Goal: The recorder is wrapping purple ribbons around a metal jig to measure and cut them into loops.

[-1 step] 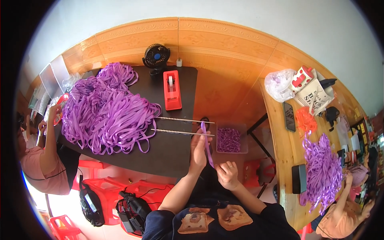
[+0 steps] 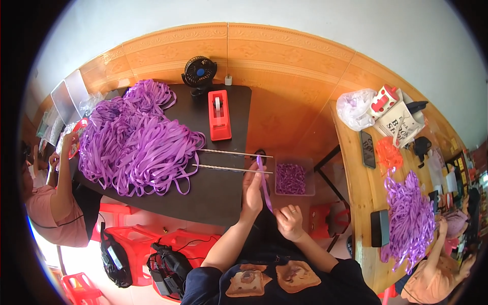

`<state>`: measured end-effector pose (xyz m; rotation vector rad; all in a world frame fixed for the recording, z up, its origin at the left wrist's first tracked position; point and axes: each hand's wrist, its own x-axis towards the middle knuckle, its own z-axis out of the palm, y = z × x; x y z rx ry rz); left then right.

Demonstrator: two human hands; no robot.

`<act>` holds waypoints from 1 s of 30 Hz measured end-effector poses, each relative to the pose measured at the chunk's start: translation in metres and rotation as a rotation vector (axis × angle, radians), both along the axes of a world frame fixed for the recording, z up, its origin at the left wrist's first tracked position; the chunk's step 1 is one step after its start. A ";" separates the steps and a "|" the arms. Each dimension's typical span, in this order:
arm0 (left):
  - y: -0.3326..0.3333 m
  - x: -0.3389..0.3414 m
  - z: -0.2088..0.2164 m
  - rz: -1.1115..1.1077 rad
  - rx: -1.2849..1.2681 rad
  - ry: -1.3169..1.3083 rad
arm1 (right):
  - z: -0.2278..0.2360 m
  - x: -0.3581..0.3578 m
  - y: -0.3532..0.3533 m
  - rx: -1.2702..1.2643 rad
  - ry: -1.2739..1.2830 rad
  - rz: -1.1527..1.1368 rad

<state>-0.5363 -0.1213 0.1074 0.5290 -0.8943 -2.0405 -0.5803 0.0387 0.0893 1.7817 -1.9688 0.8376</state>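
Observation:
Just past the dark table's edge, my left hand [image 2: 251, 190] is closed on a narrow purple ribbon [image 2: 265, 189], its fingertips by the tip of the nearer metal rod [image 2: 231, 169]. The ribbon's upper end crosses that rod's tip; whether it is looped around it I cannot tell. Lower and to the right, my right hand [image 2: 290, 222] is closed with its fingertips at the ribbon's lower end. A second rod [image 2: 239, 152] runs roughly parallel, farther off. Both rods stick out over the table edge from beside a big heap of purple ribbon [image 2: 137, 147].
On the dark table [image 2: 218, 198] stand a red tape dispenser [image 2: 219, 122] and a black fan [image 2: 199, 72]. Below the rod tips sits a clear bin [image 2: 292, 178] of purple pieces. The wooden table [image 2: 363, 203] at right bears more ribbon [image 2: 409, 218]. Co-workers sit at both sides.

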 end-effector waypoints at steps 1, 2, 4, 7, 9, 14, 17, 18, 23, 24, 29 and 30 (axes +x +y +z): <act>-0.001 -0.005 0.002 0.004 -0.002 0.003 | -0.006 -0.004 0.001 0.019 -0.002 -0.027; -0.002 -0.010 0.005 0.051 0.036 -0.066 | -0.012 -0.008 0.002 0.037 -0.005 -0.055; -0.005 -0.015 0.004 0.094 0.074 -0.135 | -0.013 -0.012 0.002 0.037 -0.003 -0.077; -0.011 -0.020 -0.001 0.059 0.009 -0.098 | -0.011 -0.013 0.002 0.041 -0.008 -0.088; -0.015 -0.020 -0.003 0.017 0.001 -0.059 | -0.009 -0.012 0.003 0.043 -0.014 -0.078; -0.018 -0.023 -0.008 -0.135 0.092 0.115 | -0.013 -0.011 0.008 0.068 -0.046 -0.085; -0.017 -0.024 -0.006 -0.192 0.116 0.079 | -0.018 -0.013 0.012 0.076 -0.053 -0.098; -0.017 -0.025 -0.009 -0.174 0.088 0.034 | -0.017 -0.014 0.012 0.086 -0.058 -0.099; -0.007 -0.035 -0.014 -0.136 -0.064 -0.090 | -0.009 -0.027 0.019 0.093 -0.211 -0.236; -0.003 -0.036 -0.013 -0.146 -0.064 -0.087 | -0.003 -0.033 0.020 0.022 -0.301 -0.276; 0.017 -0.014 0.002 -0.589 -0.143 -0.220 | 0.051 -0.062 0.015 -0.191 -0.731 -0.028; 0.018 -0.006 0.005 -0.674 -0.141 -0.187 | 0.065 -0.064 0.012 -0.172 -0.795 0.050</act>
